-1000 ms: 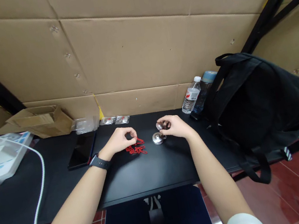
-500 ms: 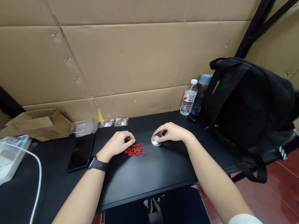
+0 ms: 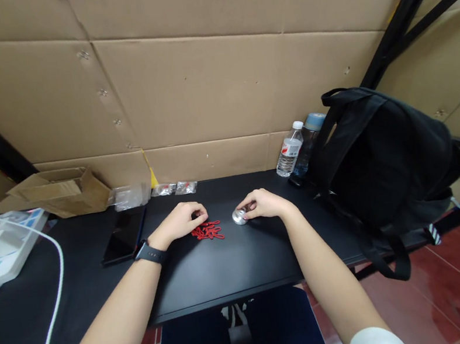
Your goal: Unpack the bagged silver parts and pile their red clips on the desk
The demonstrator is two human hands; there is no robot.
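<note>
A small pile of red cord loops [image 3: 208, 232] lies on the black table in front of me. Beside its upper left edge rests my left hand [image 3: 182, 218], fingers curled and thumb close to the index finger; whether anything is between them is hidden. To the right of the pile, my right hand [image 3: 262, 203] grips a shiny silver round metal piece [image 3: 239, 216] between thumb and fingers, low at the tabletop. The fingers partly cover it, and its exact kind is too small to tell.
Left of my hands are a dark tablet [image 3: 121, 238], a white power strip [image 3: 17, 257] with a cable and a brown paper bag [image 3: 64, 192]. Small clear packets [image 3: 185, 187] lie at the back. Bottles [image 3: 290, 152] and a black backpack [image 3: 392, 161] stand right.
My right fingertips have shifted slightly on the silver metal piece. My left hand and the red loops have stayed in place.
</note>
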